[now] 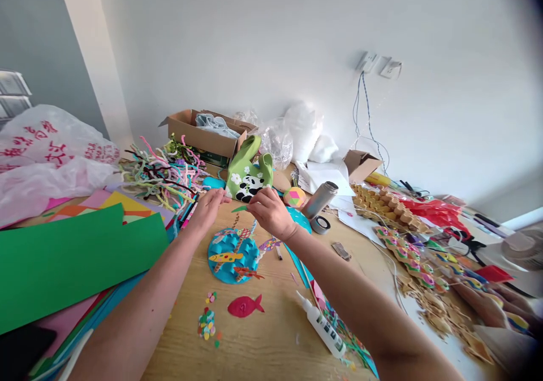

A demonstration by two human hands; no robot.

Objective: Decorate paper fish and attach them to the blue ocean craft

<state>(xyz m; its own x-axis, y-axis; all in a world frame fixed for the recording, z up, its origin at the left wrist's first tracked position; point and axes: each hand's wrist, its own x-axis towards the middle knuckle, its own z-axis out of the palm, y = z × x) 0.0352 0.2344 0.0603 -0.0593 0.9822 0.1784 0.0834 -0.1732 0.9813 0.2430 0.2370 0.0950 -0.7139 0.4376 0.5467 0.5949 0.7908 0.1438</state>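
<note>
My right hand [269, 211] pinches a small green paper piece [239, 209] above the table. Facing it, my left hand [208, 206] has its fingertips pressed together; whatever they hold is too small to make out. Below both hands stands a round blue egg-carton base [231, 239] with several paper fish on twisted stems, among them a yellow fish [226, 257]. Closer to me a dark pink fish [245, 306] lies flat. Left of it is a little heap of coloured paper dots [207, 324]. A white glue bottle [324, 330] lies tilted beside my right forearm.
Green card sheets [80, 256] cover the left side. Behind are pipe cleaners [169, 171], an open cardboard box [203, 135] and a green panda bag [250, 171]. A metal flask [321, 198] and tape roll [320, 225] stand right. Another person's hands [483, 307] hold crafts at far right.
</note>
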